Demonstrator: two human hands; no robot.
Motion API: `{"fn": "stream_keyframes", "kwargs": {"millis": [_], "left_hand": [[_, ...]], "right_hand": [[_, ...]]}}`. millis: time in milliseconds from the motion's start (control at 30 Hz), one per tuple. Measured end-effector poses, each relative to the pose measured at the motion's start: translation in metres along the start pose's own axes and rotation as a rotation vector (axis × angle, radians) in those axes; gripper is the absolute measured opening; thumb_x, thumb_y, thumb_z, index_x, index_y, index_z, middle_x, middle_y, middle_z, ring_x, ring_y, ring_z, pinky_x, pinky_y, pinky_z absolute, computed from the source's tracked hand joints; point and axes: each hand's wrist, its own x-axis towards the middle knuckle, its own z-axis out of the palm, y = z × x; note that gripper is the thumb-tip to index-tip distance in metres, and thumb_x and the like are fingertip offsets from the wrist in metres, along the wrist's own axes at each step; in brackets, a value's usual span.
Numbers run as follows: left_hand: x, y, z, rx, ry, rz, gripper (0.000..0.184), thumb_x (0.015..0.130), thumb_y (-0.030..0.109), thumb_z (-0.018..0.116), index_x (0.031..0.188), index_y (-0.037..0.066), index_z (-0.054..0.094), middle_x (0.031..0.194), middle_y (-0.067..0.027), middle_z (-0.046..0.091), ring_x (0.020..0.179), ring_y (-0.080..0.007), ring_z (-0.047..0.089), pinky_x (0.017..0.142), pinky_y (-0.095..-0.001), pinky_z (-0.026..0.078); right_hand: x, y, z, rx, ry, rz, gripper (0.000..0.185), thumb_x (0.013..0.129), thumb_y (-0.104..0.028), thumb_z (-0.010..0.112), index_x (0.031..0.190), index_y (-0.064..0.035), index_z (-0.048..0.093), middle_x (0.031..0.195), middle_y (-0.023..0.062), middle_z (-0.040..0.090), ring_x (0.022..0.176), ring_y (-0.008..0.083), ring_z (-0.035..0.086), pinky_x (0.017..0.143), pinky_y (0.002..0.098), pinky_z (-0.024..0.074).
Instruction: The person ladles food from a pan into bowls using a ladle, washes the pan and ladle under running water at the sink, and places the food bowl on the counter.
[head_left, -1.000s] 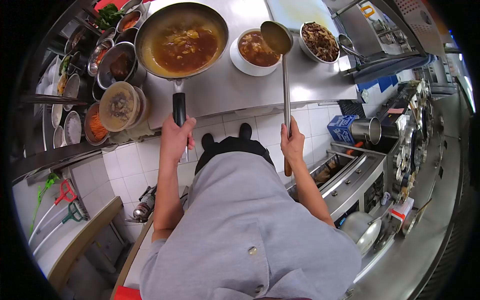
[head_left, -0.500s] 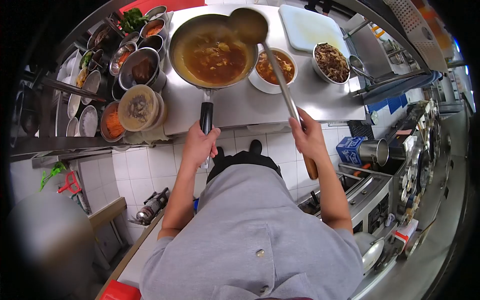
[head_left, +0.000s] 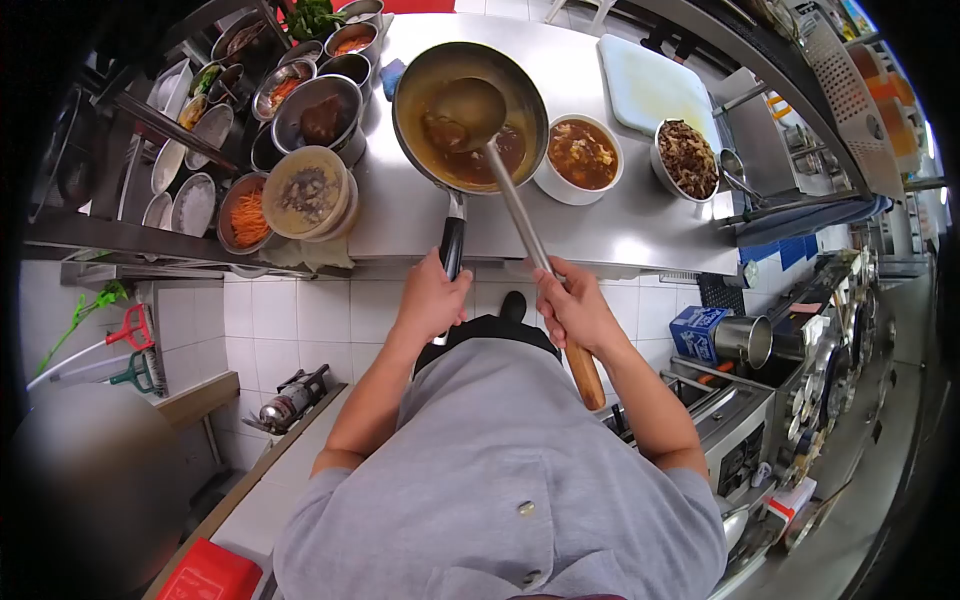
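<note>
My left hand [head_left: 433, 297] is wrapped round the black handle of a frying pan [head_left: 535, 100] holding brown soup. The pan is over the steel counter. My right hand [head_left: 577, 308] grips the long handle of a ladle [head_left: 470, 113], whose bowl is down in the pan's soup. Just right of the pan, a white bowl [head_left: 567, 189] of similar soup with pale bits stands on the counter. Farther right is a metal bowl of dark shredded food [head_left: 685, 160].
Metal bowls [head_left: 317, 112] and a round plastic tub [head_left: 308, 193] crowd the left side, beside shredded carrot [head_left: 249, 218]. A pale cutting board [head_left: 657, 88] lies at the back right. A metal shelf frame [head_left: 140, 238] borders the left; a stove [head_left: 740, 400] stands at the lower right.
The ladle has moved left from over the white bowl and down into the pan. My right hand has come closer to my left. The pan appears farther right in view and tilted.
</note>
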Motion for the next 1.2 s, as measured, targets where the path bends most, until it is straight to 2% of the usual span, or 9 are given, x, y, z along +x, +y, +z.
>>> {"fn": "stream_keyframes", "kwargs": {"millis": [100, 200, 433, 633, 833, 1033, 1133, 1167, 1200], "left_hand": [[-0.003, -0.007, -0.003, -0.013, -0.005, -0.012, 0.028, 0.09, 0.014, 0.063, 0.095, -0.008, 0.046, 0.058, -0.0107, 0.058, 0.043, -0.0195, 0.062, 0.037, -0.0324, 0.048], [-0.003, -0.014, -0.01, -0.056, -0.037, -0.01, 0.025, 0.09, 0.013, 0.063, 0.095, -0.005, 0.047, 0.059, -0.0094, 0.058, 0.043, -0.0181, 0.061, 0.037, -0.0313, 0.048], [-0.002, -0.013, -0.023, -0.262, -0.095, -0.052, 0.018, 0.09, 0.014, 0.065, 0.09, 0.005, 0.05, 0.056, -0.0017, 0.049, 0.038, -0.0119, 0.05, 0.035, -0.0274, 0.041], [0.003, -0.008, -0.028, -0.253, -0.085, -0.049, 0.018, 0.091, 0.016, 0.065, 0.086, 0.006, 0.051, 0.058, -0.0006, 0.049, 0.041, -0.0115, 0.05, 0.037, -0.0268, 0.042], [0.005, -0.008, -0.029, -0.236, -0.104, -0.012, 0.018, 0.092, 0.015, 0.063, 0.09, 0.004, 0.049, 0.059, -0.0009, 0.05, 0.042, -0.0109, 0.053, 0.037, -0.0266, 0.044], [-0.014, -0.007, -0.013, -0.263, -0.03, -0.031, 0.018, 0.09, 0.016, 0.065, 0.087, 0.007, 0.051, 0.059, 0.0007, 0.048, 0.043, -0.0099, 0.05, 0.038, -0.0257, 0.042], [-0.03, -0.005, 0.007, -0.302, 0.016, -0.04, 0.017, 0.089, 0.015, 0.065, 0.088, 0.007, 0.051, 0.058, 0.0008, 0.047, 0.042, -0.0097, 0.05, 0.037, -0.0252, 0.041], [-0.036, -0.003, 0.015, -0.296, 0.037, -0.041, 0.017, 0.089, 0.015, 0.065, 0.088, 0.007, 0.051, 0.058, 0.0008, 0.047, 0.042, -0.0097, 0.05, 0.037, -0.0252, 0.041], [-0.042, -0.001, 0.024, -0.303, 0.06, -0.053, 0.016, 0.089, 0.014, 0.064, 0.088, 0.006, 0.05, 0.058, 0.0002, 0.048, 0.041, -0.0106, 0.051, 0.037, -0.0257, 0.041]], "right_hand": [[-0.009, -0.011, 0.01, 0.206, -0.126, 0.059, 0.036, 0.102, -0.026, 0.051, 0.128, -0.0006, 0.053, 0.063, -0.0016, 0.047, 0.038, 0.0058, 0.04, 0.033, 0.0235, 0.0345], [-0.014, -0.018, 0.004, 0.66, -0.284, 0.175, 0.037, 0.104, -0.023, 0.046, 0.133, 0.0006, 0.051, 0.06, -0.0025, 0.047, 0.034, 0.0007, 0.034, 0.027, 0.0163, 0.028], [-0.052, -0.031, -0.015, 0.635, -0.209, 0.013, 0.041, 0.106, -0.025, 0.044, 0.136, 0.0022, 0.045, 0.059, -0.0025, 0.045, 0.033, 0.0004, 0.034, 0.025, 0.0162, 0.0283], [-0.08, -0.026, -0.045, 0.523, 0.059, -0.148, 0.042, 0.104, -0.03, 0.048, 0.134, -0.0011, 0.049, 0.059, -0.0026, 0.045, 0.033, 0.0027, 0.036, 0.027, 0.0193, 0.0272], [-0.056, 0.021, -0.05, 0.185, 0.415, -0.07, 0.033, 0.101, -0.028, 0.056, 0.126, -0.0069, 0.059, 0.061, -0.0011, 0.048, 0.035, 0.0062, 0.04, 0.031, 0.0234, 0.0309], [-0.044, 0.066, -0.082, 0.006, 0.409, -0.033, 0.036, 0.101, -0.025, 0.056, 0.128, -0.0013, 0.056, 0.058, 0.0, 0.05, 0.036, 0.008, 0.044, 0.032, 0.0245, 0.0332], [-0.053, 0.076, -0.1, -0.328, 0.531, -0.06, 0.047, 0.099, -0.025, 0.059, 0.135, 0.0033, 0.051, 0.054, 0.0021, 0.052, 0.036, 0.0101, 0.049, 0.033, 0.0272, 0.037], [-0.051, 0.083, -0.113, -0.323, 0.511, -0.068, 0.047, 0.099, -0.025, 0.059, 0.135, 0.0033, 0.051, 0.054, 0.0021, 0.052, 0.036, 0.0101, 0.049, 0.033, 0.0272, 0.037], [-0.046, 0.096, -0.128, -0.489, 0.545, -0.175, 0.047, 0.098, -0.025, 0.06, 0.135, 0.0039, 0.052, 0.052, 0.0032, 0.053, 0.037, 0.0109, 0.051, 0.034, 0.0281, 0.0385]]}}
